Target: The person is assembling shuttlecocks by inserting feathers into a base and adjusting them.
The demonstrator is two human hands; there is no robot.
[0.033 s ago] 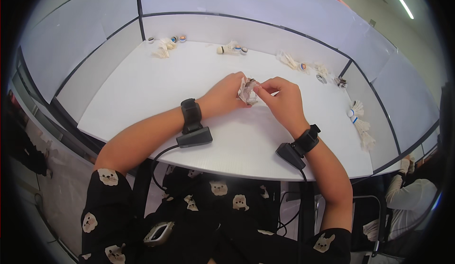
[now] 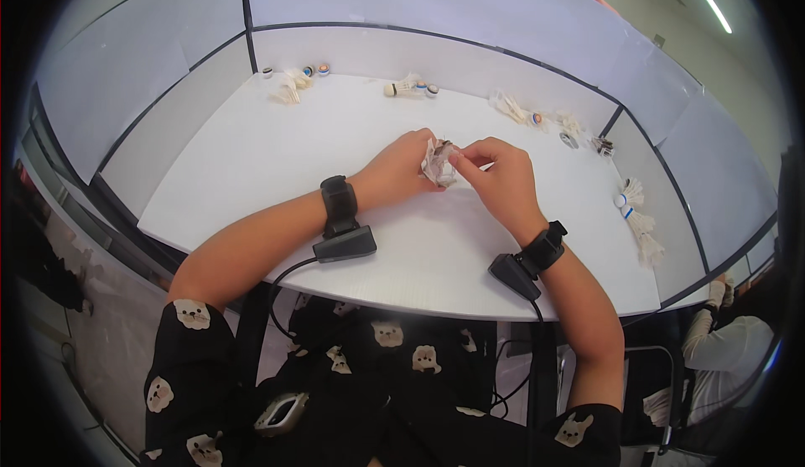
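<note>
My left hand [image 2: 401,165] is closed around a worn shuttlecock [image 2: 438,165], above the middle of the white table [image 2: 360,266]. Its ragged, greyish-white feather end shows, while the cork end is hidden in the hand. From the right, my right hand [image 2: 503,178] reaches in with thumb and forefinger pinched together at the feathers' edge. What exactly lies between those fingertips is too small to make out. A dark band with a black box is strapped to each of my wrists.
Shuttlecocks [image 2: 408,87] with loose cork heads lie along the back edge. More feather pieces [image 2: 289,88] rest at the back left, others [image 2: 513,108] at the back right. Shuttlecocks [image 2: 633,207] line the right side. Pale partitions [image 2: 436,48] enclose the table. Another person [image 2: 729,345] sits at the right.
</note>
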